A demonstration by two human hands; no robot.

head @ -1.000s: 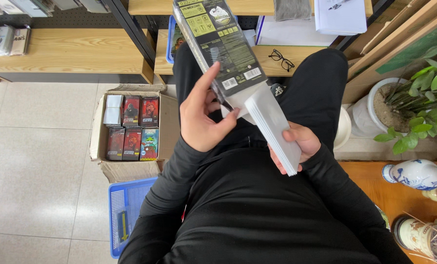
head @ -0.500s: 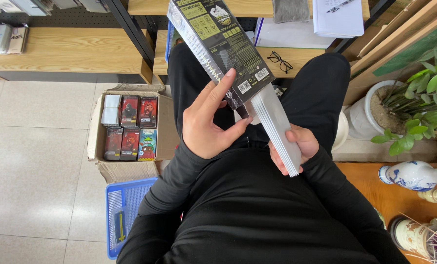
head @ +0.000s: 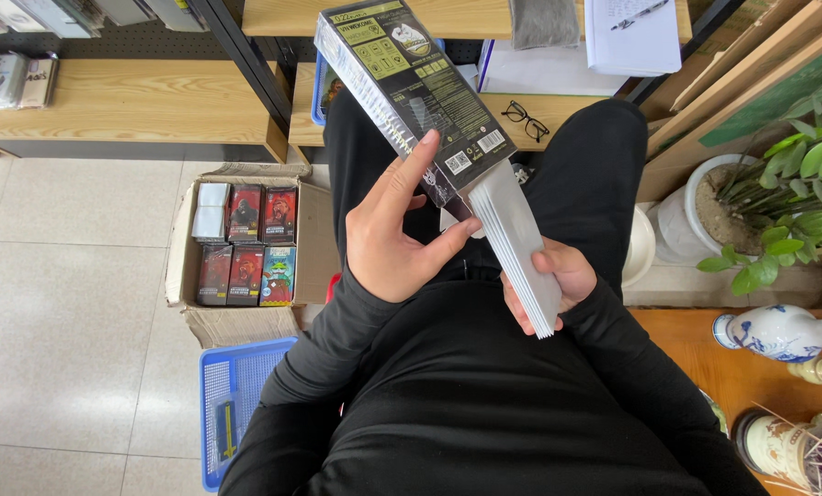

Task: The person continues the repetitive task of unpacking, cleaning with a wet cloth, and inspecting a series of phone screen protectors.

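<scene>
I sit in black clothes, looking down at my lap. My left hand [head: 394, 231] grips the lower end of a long black retail box [head: 407, 88] with yellow print, tilted up and away from me. My right hand [head: 558, 280] holds a thin stack of white plastic sleeves [head: 517, 246] upright on edge, its top touching the lower end of the box. The fingers of the right hand curl around the stack from behind, mostly hidden by it.
An open cardboard carton [head: 311, 241] with several coloured packs stands on the tiled floor at my left. A blue plastic basket [head: 232, 395] lies below it. Wooden shelves [head: 135, 101], glasses [head: 527, 119], a potted plant [head: 778, 202] and a blue-white vase [head: 778, 332] surround me.
The black box has shifted slightly up and left, and my left hand's fingers have regripped its lower end. The white sleeves stay in my right hand, turned more edge-on.
</scene>
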